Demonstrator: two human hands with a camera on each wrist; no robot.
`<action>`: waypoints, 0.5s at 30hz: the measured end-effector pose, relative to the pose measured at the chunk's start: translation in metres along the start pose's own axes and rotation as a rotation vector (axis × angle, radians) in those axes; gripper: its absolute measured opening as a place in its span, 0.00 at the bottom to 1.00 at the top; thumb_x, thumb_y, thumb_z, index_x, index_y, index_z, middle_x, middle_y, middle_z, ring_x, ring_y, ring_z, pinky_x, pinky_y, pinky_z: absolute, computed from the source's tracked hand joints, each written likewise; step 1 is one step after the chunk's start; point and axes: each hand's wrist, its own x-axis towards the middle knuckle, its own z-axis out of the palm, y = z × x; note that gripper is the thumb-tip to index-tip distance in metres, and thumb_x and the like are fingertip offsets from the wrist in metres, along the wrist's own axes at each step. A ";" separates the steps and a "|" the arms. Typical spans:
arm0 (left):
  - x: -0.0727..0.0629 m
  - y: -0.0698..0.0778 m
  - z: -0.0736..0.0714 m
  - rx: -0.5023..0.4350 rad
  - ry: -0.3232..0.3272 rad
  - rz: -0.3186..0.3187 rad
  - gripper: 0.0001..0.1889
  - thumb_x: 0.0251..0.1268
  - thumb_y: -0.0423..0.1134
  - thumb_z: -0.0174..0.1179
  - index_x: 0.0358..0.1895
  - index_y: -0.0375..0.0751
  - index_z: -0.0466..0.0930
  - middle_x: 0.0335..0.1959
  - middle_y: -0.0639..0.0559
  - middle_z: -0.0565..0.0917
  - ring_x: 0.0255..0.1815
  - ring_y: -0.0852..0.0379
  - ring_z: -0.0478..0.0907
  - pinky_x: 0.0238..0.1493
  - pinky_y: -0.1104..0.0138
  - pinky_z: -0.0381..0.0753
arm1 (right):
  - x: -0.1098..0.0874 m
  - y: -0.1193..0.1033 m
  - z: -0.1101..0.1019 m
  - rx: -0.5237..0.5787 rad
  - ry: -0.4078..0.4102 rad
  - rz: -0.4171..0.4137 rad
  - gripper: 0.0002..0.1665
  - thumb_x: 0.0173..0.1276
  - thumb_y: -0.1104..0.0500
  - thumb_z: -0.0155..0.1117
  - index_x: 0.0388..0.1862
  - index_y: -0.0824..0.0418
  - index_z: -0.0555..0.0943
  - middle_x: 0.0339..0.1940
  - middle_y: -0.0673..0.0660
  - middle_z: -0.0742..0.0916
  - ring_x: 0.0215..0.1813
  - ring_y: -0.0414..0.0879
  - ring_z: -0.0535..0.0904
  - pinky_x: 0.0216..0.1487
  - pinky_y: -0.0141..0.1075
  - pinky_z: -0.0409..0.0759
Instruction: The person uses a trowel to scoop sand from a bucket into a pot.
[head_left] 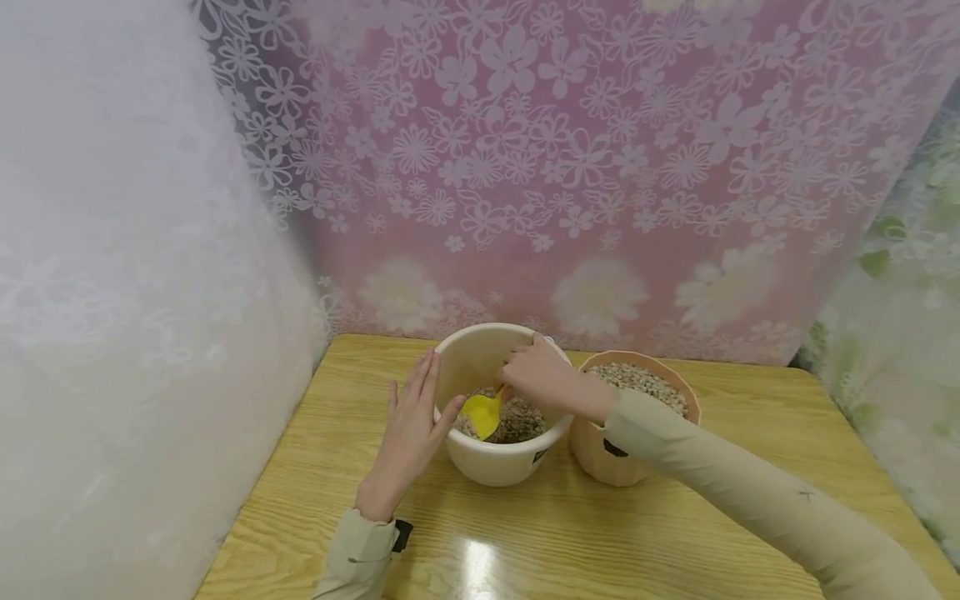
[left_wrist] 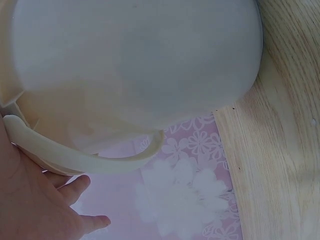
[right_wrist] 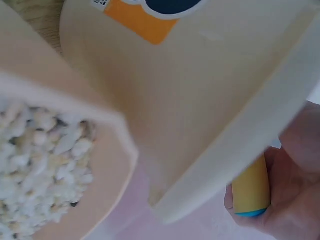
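Observation:
A white bucket holds brown, grainy material. My right hand reaches over its far right rim and grips the handle of a small yellow shovel, whose blade lies against the grains inside. In the right wrist view the yellow handle with a blue end shows in the curled fingers. My left hand rests on the bucket's left rim with its fingers straight. In the left wrist view, fingers spread beside the bucket's pale carrying handle. The shovel's tip is partly hidden in the grains.
Right beside the bucket stands a peach-coloured pot filled with pale pebbles; my right forearm crosses over its front rim. Both containers stand on a wooden table. Flowered curtains hang behind and at both sides.

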 end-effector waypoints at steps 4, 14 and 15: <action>0.000 0.002 0.000 -0.012 0.001 -0.002 0.41 0.79 0.60 0.47 0.83 0.40 0.47 0.84 0.48 0.49 0.83 0.44 0.47 0.77 0.34 0.37 | -0.012 0.008 -0.005 0.106 0.047 0.066 0.12 0.65 0.45 0.69 0.44 0.45 0.90 0.39 0.47 0.90 0.45 0.46 0.84 0.54 0.60 0.76; -0.001 0.002 0.001 -0.016 -0.010 -0.022 0.41 0.79 0.59 0.48 0.83 0.42 0.45 0.84 0.49 0.48 0.84 0.49 0.44 0.78 0.37 0.34 | -0.056 0.012 -0.004 -0.004 0.290 0.181 0.11 0.69 0.46 0.67 0.46 0.45 0.89 0.36 0.49 0.86 0.41 0.48 0.81 0.42 0.46 0.71; -0.001 0.002 0.002 -0.014 -0.009 -0.022 0.41 0.79 0.60 0.47 0.83 0.42 0.45 0.84 0.49 0.48 0.84 0.49 0.44 0.78 0.37 0.34 | -0.061 0.012 -0.004 -0.017 0.320 0.185 0.11 0.70 0.47 0.67 0.47 0.45 0.89 0.36 0.50 0.86 0.42 0.48 0.81 0.41 0.45 0.71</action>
